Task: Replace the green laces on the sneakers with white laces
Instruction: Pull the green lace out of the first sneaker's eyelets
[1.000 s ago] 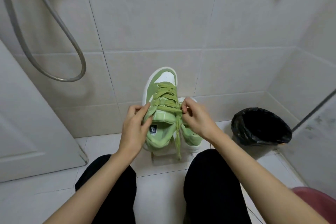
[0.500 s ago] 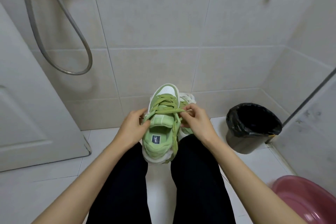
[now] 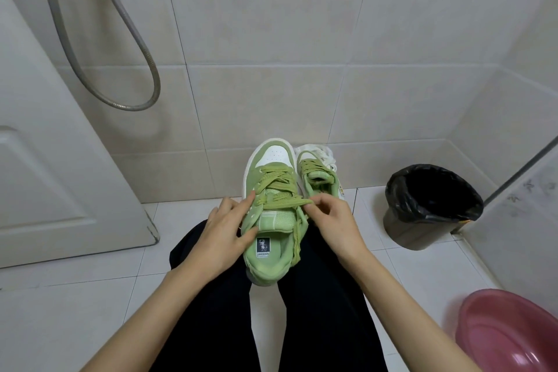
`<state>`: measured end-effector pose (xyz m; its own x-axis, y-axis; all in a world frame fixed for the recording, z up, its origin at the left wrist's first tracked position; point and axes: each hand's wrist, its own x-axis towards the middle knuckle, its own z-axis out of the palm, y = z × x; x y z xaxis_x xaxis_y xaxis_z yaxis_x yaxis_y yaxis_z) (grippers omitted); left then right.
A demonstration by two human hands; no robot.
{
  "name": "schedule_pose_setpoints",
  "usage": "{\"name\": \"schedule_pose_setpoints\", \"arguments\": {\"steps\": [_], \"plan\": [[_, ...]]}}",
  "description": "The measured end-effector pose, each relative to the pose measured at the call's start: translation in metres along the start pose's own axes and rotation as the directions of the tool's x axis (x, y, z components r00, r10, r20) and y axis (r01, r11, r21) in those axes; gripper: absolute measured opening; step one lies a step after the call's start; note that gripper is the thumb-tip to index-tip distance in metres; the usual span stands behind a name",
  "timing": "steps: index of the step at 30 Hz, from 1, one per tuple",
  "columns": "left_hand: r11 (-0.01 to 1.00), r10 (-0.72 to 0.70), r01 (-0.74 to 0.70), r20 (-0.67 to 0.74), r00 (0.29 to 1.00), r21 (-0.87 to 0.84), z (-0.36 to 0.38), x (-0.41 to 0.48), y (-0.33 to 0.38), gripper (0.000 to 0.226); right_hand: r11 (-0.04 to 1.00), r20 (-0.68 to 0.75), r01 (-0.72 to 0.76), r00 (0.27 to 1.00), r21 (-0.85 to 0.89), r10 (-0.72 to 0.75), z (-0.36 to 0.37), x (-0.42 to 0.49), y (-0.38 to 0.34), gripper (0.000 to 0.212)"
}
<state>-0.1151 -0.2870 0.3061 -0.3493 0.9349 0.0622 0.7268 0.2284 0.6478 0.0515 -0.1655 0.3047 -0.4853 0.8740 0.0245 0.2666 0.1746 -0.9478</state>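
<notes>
A green and white sneaker (image 3: 271,220) rests between my knees, toe pointing away, with green laces (image 3: 277,187) threaded across it. My left hand (image 3: 225,232) holds the sneaker's left side, thumb at the collar. My right hand (image 3: 330,220) pinches the top span of the green lace at the shoe's right edge; a loose lace end hangs down the right side. The second green sneaker (image 3: 318,177) stands behind on the floor, also with green laces. A bundle of white laces (image 3: 320,152) lies behind it against the wall.
A black-lined waste bin (image 3: 428,205) stands on the floor to the right. A pink basin (image 3: 510,332) sits at the lower right. A white door (image 3: 60,175) is on the left, with a shower hose (image 3: 133,39) hanging on the tiled wall.
The sneaker has come down and closer onto my lap. The second sneaker and the white laces behind it now show. My right hand still pinches the top lace.
</notes>
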Motion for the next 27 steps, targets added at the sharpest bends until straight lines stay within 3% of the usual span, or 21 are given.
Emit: {"name": "schedule_pose_setpoints", "arguments": {"steps": [2, 3, 6, 9, 10, 11, 12, 13, 14, 15, 17, 19, 22, 27], "plan": [[1.0, 0.005, -0.006, 0.016, 1.0, 0.009, 0.004, 0.001, -0.001, 0.067, 0.96, -0.017, 0.14, 0.989, -0.245, -0.148, -0.002, 0.0, 0.004, 0.013], [1.0, 0.008, -0.009, 0.026, 1.0, 0.021, 0.007, 0.001, -0.002, 0.067, 0.885, 0.045, 0.242, 0.969, -0.397, -0.245, -0.004, -0.001, 0.006, 0.018], [0.998, 0.035, -0.037, 0.039, 0.999, 0.052, 0.011, -0.001, -0.005, 0.068, 0.505, 0.285, 0.528, 0.829, -0.683, -0.481, -0.018, 0.004, 0.01, 0.041], [0.993, 0.084, -0.087, 0.037, 0.996, 0.085, 0.012, 0.001, -0.007, 0.07, 0.05, 0.489, 0.658, 0.605, -0.751, -0.628, -0.032, 0.018, 0.004, 0.027], [0.991, 0.095, -0.097, 0.033, 0.995, 0.09, 0.013, 0.001, -0.007, 0.07, 0.013, 0.491, 0.65, 0.587, -0.759, -0.644, -0.033, 0.022, 0.003, 0.027], [0.992, 0.096, -0.097, 0.024, 0.995, 0.086, 0.015, 0.001, -0.007, 0.07, 0.096, 0.444, 0.635, 0.632, -0.766, -0.635, -0.03, 0.023, 0.003, 0.029], [0.993, 0.088, -0.089, 0.013, 0.996, 0.073, 0.015, 0.001, -0.007, 0.069, 0.346, 0.312, 0.582, 0.746, -0.736, -0.589, -0.025, 0.022, 0.002, 0.029], [0.995, 0.079, -0.079, 0.002, 0.997, 0.056, 0.016, 0.001, -0.007, 0.067, 0.64, 0.128, 0.451, 0.865, -0.622, -0.486, -0.023, 0.022, 0.001, 0.025], [0.997, 0.068, -0.068, -0.01, 0.998, 0.037, 0.016, 0.001, -0.007, 0.065, 0.869, -0.022, 0.267, 0.952, -0.417, -0.304, -0.022, 0.022, 0.001, 0.019], [0.998, 0.056, -0.056, -0.025, 0.998, 0.019, 0.016, 0.002, -0.007, 0.063, 0.97, -0.071, 0.112, 0.989, -0.215, -0.13, -0.022, 0.022, 0.002, 0.014], [1.0, 0.016, -0.017, -0.064, 0.998, -0.013, 0.017, 0.004, -0.005, 0.06, 1.0, 0.013, -0.014, 1.0, 0.023, 0.014, -0.027, 0.02, 0.008, 0.003], [0.998, -0.031, 0.035, -0.086, 0.996, 0.042, 0.019, 0.002, 0.002, 0.06, 0.986, 0.103, -0.043, 0.994, 0.161, 0.026, -0.029, 0.016, 0.011, 0.011], [0.985, -0.065, 0.091, -0.172, 0.983, 0.147, 0.031, -0.011, 0.018, 0.065, 0.97, 0.129, -0.056, 0.991, 0.235, 0.026, -0.027, 0.015, 0.014, 0.011], [0.966, 0.112, -0.007, -0.389, 0.914, 0.26, 0.043, -0.016, 0.049, 0.056, 0.963, 0.136, -0.059, 0.99, 0.264, 0.023, -0.025, 0.019, 0.014, 0.011]]}}
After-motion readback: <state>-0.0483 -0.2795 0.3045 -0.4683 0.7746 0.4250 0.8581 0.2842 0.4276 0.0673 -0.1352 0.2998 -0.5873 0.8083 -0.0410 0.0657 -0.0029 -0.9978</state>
